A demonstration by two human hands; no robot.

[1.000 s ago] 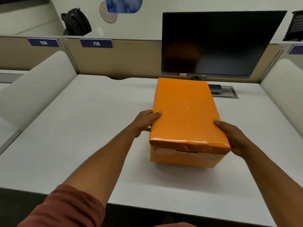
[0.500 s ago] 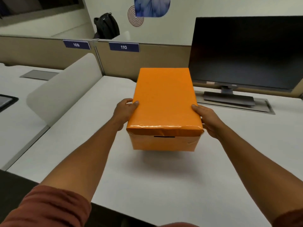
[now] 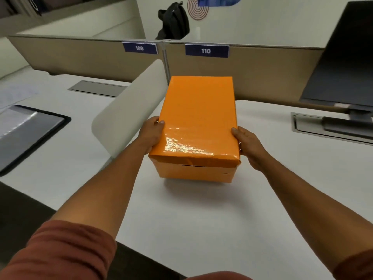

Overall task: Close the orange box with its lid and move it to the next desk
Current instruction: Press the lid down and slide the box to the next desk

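Note:
The orange box (image 3: 193, 172) hangs in the air above the white desk (image 3: 201, 219), with its glossy orange lid (image 3: 197, 118) closed on top. My left hand (image 3: 152, 134) grips the box's left side, thumb on the lid's edge. My right hand (image 3: 249, 146) grips the right side the same way. A shadow lies on the desk under the box. The fingers under the box's sides are hidden.
A rounded grey divider panel (image 3: 129, 114) stands just left of the box, between this desk and the neighbouring desk (image 3: 50, 154). That desk holds a dark tray (image 3: 28, 134). A monitor (image 3: 343, 57) stands at the right. Signs 109 and 110 hang on the back partition.
The box has risen off the desk and travelled left toward the divider, held by both hands. My view has swung left, bringing the neighbouring desk into sight.

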